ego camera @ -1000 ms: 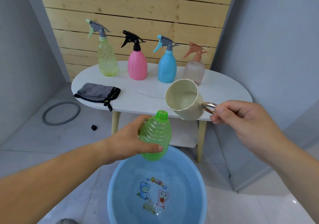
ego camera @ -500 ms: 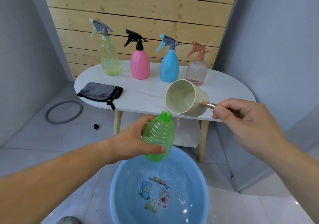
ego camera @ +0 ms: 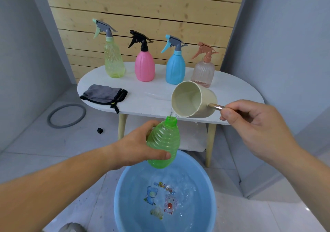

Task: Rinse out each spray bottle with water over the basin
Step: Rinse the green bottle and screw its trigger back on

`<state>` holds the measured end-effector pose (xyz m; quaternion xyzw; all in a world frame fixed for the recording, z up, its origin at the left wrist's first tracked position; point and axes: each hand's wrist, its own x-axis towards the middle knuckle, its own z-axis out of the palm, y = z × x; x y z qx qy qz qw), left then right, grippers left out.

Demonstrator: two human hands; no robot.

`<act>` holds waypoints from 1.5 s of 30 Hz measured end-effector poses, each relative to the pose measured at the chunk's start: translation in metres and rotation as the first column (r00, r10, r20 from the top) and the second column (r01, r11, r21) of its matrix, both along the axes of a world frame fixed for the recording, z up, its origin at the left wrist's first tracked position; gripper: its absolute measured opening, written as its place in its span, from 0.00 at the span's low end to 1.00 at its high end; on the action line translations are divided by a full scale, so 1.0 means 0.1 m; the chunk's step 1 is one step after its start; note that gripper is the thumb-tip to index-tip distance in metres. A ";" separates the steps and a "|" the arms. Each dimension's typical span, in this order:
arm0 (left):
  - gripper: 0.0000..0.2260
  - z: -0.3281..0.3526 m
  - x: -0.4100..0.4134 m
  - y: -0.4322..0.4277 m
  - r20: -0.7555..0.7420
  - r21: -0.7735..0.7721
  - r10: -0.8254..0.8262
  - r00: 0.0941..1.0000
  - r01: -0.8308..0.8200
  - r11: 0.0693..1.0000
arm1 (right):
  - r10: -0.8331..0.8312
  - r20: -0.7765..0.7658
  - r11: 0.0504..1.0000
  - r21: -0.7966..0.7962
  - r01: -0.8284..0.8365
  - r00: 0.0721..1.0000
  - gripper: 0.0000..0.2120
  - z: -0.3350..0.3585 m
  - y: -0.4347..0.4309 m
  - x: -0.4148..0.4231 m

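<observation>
Green bottle [ego camera: 163,142]: capless, tilted, above the basin [ego camera: 125,187]; its mouth sits just under the cup [ego camera: 194,99] lip.
Left hand [ego camera: 135,147]: wraps the belly, thumb across the front, fingers behind.
Right hand [ego camera: 250,121]: pinches the cup's metal handle [ego camera: 217,106] and tips it. A thin stream meets the mouth, and drops fall past.
Handling: thin ribbed plastic, light, likely heavier as it fills. It probably dents under a hard squeeze and turns slick when wet, so the ribbed belly looks like the best hold.
Beyond the hands: a white table [ego camera: 237,92] with 4 sprayer-topped bottles in a row: yellow bottle [ego camera: 114,61], pink bottle [ego camera: 144,67], blue bottle [ego camera: 175,69], peach bottle [ego camera: 203,72]. A grey cloth [ego camera: 103,94] lies beyond the left hand.
Floor: pale tiles, with a grey ring [ego camera: 67,115] left of the left hand.
Room: wood slats behind the table, grey walls on both sides.
</observation>
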<state>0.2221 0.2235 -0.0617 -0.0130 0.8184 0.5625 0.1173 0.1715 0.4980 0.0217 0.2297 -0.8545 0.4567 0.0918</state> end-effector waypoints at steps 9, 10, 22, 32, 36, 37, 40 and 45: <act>0.38 -0.03 -0.01 0.00 0.005 -0.023 0.000 1.000 0.000 1.000 | 0.008 -0.044 1.000 0.013 -0.008 0.999 0.06 0.01 -0.01 0.01; 0.38 -0.03 -0.01 0.00 0.008 -0.025 0.001 1.000 -0.001 1.000 | 0.009 -0.045 1.000 0.014 -0.008 0.999 0.06 0.02 -0.01 0.01; 0.38 -0.06 -0.01 0.00 0.017 -0.019 0.003 1.000 -0.003 1.000 | 0.040 -0.131 0.998 0.046 -0.034 0.991 0.10 -0.02 0.00 -0.01; 0.34 -0.06 -0.01 0.01 0.019 -0.023 0.000 1.000 0.000 1.000 | 0.067 -0.200 0.997 0.060 -0.056 0.978 0.08 -0.03 0.01 -0.02; 0.34 -0.07 -0.01 0.01 0.011 -0.030 0.004 1.000 -0.004 1.000 | 0.067 -0.234 0.997 0.062 -0.054 0.970 0.05 -0.03 0.01 -0.02; 0.33 -0.07 -0.02 0.01 0.010 -0.029 0.006 1.000 -0.006 1.000 | 0.068 -0.240 0.997 0.062 -0.055 0.968 0.06 -0.03 0.01 -0.01; 0.34 -0.07 -0.02 0.00 0.016 -0.031 0.004 1.000 -0.003 1.000 | 0.065 -0.260 0.996 0.075 -0.047 0.963 0.04 -0.04 0.02 -0.02; 0.30 -0.05 -0.01 0.02 0.017 -0.041 0.002 1.000 -0.001 0.999 | 0.065 -0.280 0.995 0.088 -0.042 0.958 0.11 -0.05 0.03 -0.03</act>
